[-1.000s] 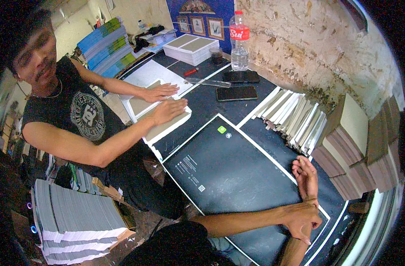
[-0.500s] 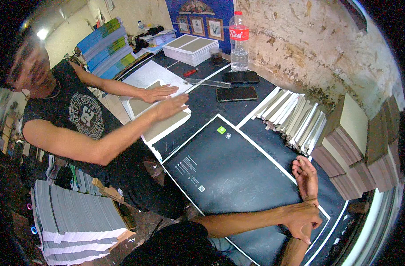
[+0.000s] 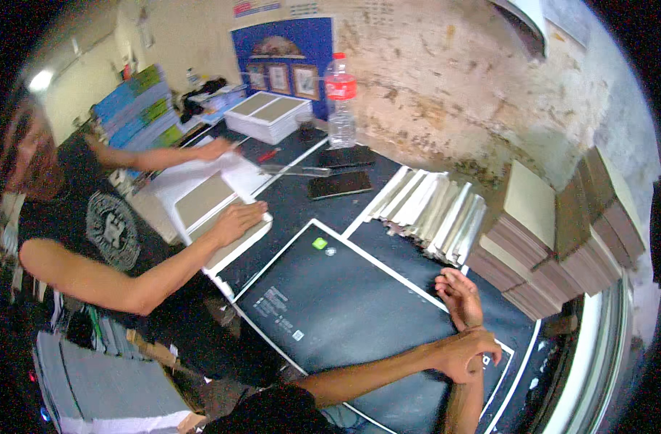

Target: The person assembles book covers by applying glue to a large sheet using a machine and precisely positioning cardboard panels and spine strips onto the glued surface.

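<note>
My left hand [image 3: 457,354] reaches across from the lower middle and is wrapped round my right wrist. My right hand [image 3: 461,296] rests palm up with its fingers loosely curled and holds nothing. Both lie over the right side of a large black printed sheet [image 3: 359,318] with white borders. Across the table's left part, a person in a black sleeveless shirt presses one hand [image 3: 238,223] on a grey board panel [image 3: 204,199] edged in white. That person's other hand [image 3: 216,149], blurred, is at a white sheet [image 3: 236,170] behind the panel.
Beyond my right hand lie bundled paper strips [image 3: 432,213] and stacks of grey boards [image 3: 522,217]. Two phones [image 3: 340,186], a clear ruler [image 3: 294,171], a water bottle [image 3: 341,108] and a board stack [image 3: 265,119] stand farther back. Grey stacks [image 3: 106,383] fill the lower left.
The whole view has shifted, so the table appears farther left and lower. The other person's far hand has moved back off the panel to the white sheet. My hands keep the same hold.
</note>
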Motion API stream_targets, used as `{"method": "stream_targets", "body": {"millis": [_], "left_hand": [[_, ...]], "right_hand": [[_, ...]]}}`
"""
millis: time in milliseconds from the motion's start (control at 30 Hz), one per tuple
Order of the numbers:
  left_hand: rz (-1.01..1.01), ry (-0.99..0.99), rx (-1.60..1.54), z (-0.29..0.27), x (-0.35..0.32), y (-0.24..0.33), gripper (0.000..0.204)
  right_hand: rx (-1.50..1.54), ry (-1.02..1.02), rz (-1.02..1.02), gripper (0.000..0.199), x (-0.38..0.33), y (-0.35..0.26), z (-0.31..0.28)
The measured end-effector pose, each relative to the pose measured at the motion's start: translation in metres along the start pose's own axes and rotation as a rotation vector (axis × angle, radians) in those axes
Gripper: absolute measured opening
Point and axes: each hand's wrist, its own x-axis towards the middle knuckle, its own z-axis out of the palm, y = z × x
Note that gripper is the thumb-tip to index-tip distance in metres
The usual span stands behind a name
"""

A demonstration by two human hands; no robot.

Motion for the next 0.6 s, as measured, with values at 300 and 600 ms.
{"method": "stream_targets", "body": {"millis": [300, 600], "left_hand": [[-0.017, 0.865, 0.413, -0.034, -0.001, -0.014, 0.059], [-0.235, 1.101, 0.175, -0.032, -0.004, -0.045, 0.044]], "right_hand": [[-0.057, -0.01, -0.01, 0.027, 0.012, 0.03, -0.047], [-0.837, 0.337, -0.578, 0.037, -0.099, -0.126, 0.129]]}}
